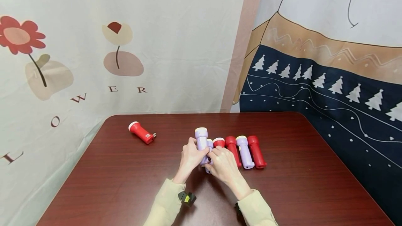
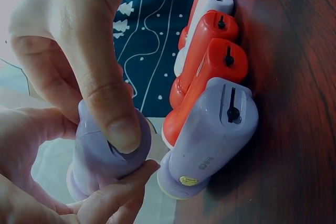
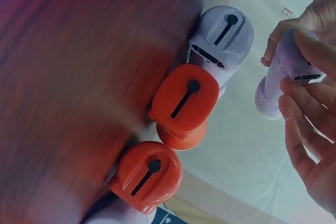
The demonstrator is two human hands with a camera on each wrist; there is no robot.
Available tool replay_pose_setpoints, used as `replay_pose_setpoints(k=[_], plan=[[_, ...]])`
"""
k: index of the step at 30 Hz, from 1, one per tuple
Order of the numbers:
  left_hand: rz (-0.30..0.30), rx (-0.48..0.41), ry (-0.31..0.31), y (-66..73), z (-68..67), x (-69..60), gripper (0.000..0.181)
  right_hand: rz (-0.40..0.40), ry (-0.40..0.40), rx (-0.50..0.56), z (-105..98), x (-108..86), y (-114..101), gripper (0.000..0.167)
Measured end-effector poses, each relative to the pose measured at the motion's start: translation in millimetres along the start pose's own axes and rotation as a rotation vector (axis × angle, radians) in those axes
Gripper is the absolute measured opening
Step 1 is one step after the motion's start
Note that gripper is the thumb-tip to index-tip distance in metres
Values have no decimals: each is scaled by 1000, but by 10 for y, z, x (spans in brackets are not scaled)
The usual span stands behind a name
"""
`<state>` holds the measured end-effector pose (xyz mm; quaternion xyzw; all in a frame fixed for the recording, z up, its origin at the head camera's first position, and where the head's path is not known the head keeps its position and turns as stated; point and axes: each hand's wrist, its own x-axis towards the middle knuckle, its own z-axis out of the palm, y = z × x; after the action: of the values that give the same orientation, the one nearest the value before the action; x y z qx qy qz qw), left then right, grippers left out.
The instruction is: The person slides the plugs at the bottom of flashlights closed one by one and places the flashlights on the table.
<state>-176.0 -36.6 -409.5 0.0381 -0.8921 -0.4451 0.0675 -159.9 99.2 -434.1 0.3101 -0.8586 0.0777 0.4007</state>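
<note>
Above the table, my left hand [image 1: 192, 155] grips a lavender flashlight [image 1: 201, 138] round its body, with the lens end pointing away. My right hand [image 1: 223, 165] pinches the tail end of this same flashlight, its thumb [image 2: 123, 129] laid over the end face. Just beside them stands another lavender flashlight [image 2: 215, 129], first in a side-by-side row. In that row are also a red flashlight [image 1: 218, 142], a second red flashlight [image 1: 231, 142], a lavender one [image 1: 245, 152] and a red one [image 1: 257, 152]. Fingers hide part of the held flashlight.
A lone red flashlight [image 1: 142, 133] lies at the back left of the brown table [image 1: 125, 184], metal plug prongs sticking out of its tail. Tails in the row show black slots with sliders. Printed cloth [image 1: 188, 44] hangs behind the table.
</note>
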Motion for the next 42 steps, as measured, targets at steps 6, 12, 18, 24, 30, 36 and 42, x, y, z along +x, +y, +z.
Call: replay_pose_setpoints(k=[6,12,18,24,30,36,42], plan=[[3,5,-6,-3,-5,-5,45,22,3,-16,6,0,-12,39],[7,11,-16,-37,-15,12,47,47,-47,-42,7,0,-29,43],[-2,27,-34,-101,-49,39,50,47,-88,-62,8,-10,-32,46],[7,71,-29,-138,-65,59,50,93,-216,-95,12,-35,-27,52],[25,136,-4,-208,-56,73,46,133,-305,-105,31,-72,-22,42],[23,265,-24,-251,-32,84,56,153,-364,-87,25,-70,-27,35],[43,303,-46,-282,2,82,58,164,-380,-89,13,-62,-32,33]])
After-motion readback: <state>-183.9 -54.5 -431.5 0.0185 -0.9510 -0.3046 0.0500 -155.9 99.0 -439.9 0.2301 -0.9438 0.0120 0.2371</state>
